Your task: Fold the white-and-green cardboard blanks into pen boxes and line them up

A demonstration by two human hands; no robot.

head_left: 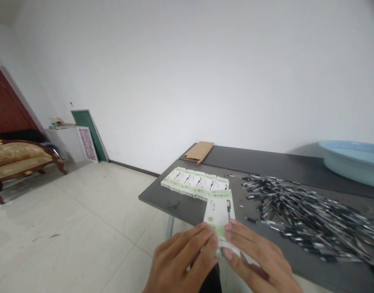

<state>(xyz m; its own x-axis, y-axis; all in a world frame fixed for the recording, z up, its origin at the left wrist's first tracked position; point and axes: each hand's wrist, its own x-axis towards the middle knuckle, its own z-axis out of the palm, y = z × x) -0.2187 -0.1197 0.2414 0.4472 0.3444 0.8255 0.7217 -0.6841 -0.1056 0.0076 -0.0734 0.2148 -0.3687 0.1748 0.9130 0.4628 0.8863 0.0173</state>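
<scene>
The green-and-white box [220, 209] was between the two hands at the near edge of the tabletop [156, 195], its far end reaching toward a row of similar boxes [194, 183]. A dark pen was printed on its upper face. The left hand [185, 260] had its fingers drawn together and closed against the left side of the box's near end. The fingers of the right hand [260, 258] were closed on the right side, the thumb low by the near end.

The similar boxes lay side by side, printed faces up, just beyond the held one. To their right, a large heap of pens [309, 215] spread loosely over the tabletop, many lying across one another. Behind the row lay a flat brown paper bag [200, 151], and at the far right was a wide light-blue basin [351, 165]. Well apart, on the left, a patterned sofa [20, 156] stood on the pale tiled floor [83, 228].
</scene>
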